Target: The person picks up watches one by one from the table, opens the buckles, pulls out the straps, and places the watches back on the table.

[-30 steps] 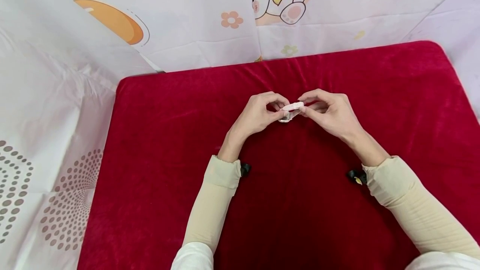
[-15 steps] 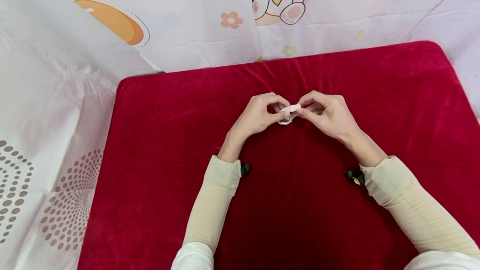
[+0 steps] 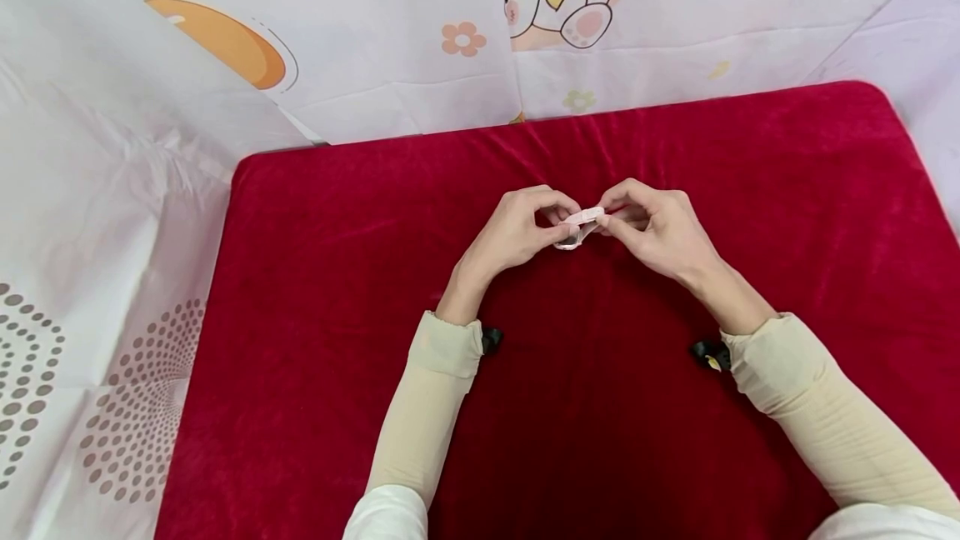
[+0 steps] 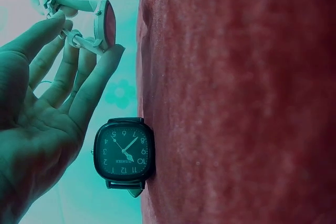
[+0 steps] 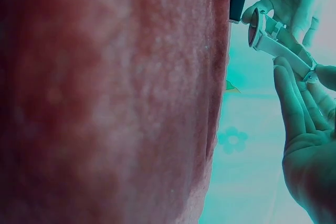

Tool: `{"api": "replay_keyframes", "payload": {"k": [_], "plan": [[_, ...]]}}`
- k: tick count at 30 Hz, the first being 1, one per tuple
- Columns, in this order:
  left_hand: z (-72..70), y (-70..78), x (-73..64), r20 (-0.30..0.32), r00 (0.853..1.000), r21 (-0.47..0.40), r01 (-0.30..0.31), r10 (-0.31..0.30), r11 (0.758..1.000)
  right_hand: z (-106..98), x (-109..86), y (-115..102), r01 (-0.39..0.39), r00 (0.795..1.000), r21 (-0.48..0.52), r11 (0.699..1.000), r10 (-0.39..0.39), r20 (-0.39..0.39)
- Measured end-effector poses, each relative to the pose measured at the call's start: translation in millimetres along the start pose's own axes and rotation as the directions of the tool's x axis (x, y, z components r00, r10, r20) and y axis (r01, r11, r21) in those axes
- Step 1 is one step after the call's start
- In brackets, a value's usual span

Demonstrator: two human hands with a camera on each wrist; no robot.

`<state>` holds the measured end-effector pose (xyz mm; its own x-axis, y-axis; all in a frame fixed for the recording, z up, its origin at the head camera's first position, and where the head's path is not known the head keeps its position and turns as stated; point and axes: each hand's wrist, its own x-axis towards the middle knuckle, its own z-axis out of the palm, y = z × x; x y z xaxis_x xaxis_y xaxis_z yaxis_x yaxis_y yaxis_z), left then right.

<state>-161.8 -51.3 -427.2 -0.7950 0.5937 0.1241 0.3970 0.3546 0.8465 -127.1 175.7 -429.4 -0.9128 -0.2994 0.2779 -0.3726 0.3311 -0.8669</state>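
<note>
Between both hands, above the red cloth point(image 3: 345, 340), hangs a pale wristwatch point(image 3: 587, 215) with a thin strap bent into a loop. My left hand point(image 3: 513, 227) holds it from the left; in the left wrist view one fingertip touches the round case point(image 4: 105, 24). My right hand point(image 3: 671, 232) pinches the strap by its metal buckle point(image 5: 311, 76), clearest in the right wrist view. Whether the buckle is fastened, I cannot tell. A dark square-faced watch point(image 4: 124, 150) stands upright on the cloth near the left hand; in the head view it is hidden.
Printed white curtains point(image 3: 405, 23) hang behind the table and along its left side. Black wrist cameras sit at both cuffs, one at the left cuff point(image 3: 491, 341) and one at the right cuff point(image 3: 708, 354).
My right hand has shifted slightly left, closer to the left hand, and the pale watch has moved a little with it. In the last half second almost nothing differs.
</note>
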Motion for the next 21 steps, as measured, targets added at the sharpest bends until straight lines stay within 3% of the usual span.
{"api": "replay_keyframes", "payload": {"k": [8,16,21], "plan": [[-0.4,1.1,-0.2,0.012,0.999,0.002,0.032,-0.032,0.999,0.8,2.4,-1.9,-0.021,1.000,-0.073,0.997,0.020,-0.014],[1.6,0.5,0.4,0.015,1.000,0.000,0.011,-0.011,1.000,1.8,3.1,-0.5,-0.010,1.000,-0.123,0.992,0.008,-0.015],[1.4,1.9,0.6,0.032,0.998,-0.008,0.054,-0.054,0.999,2.5,2.8,-0.7,-0.020,1.000,-0.121,0.992,0.019,-0.011]]}}
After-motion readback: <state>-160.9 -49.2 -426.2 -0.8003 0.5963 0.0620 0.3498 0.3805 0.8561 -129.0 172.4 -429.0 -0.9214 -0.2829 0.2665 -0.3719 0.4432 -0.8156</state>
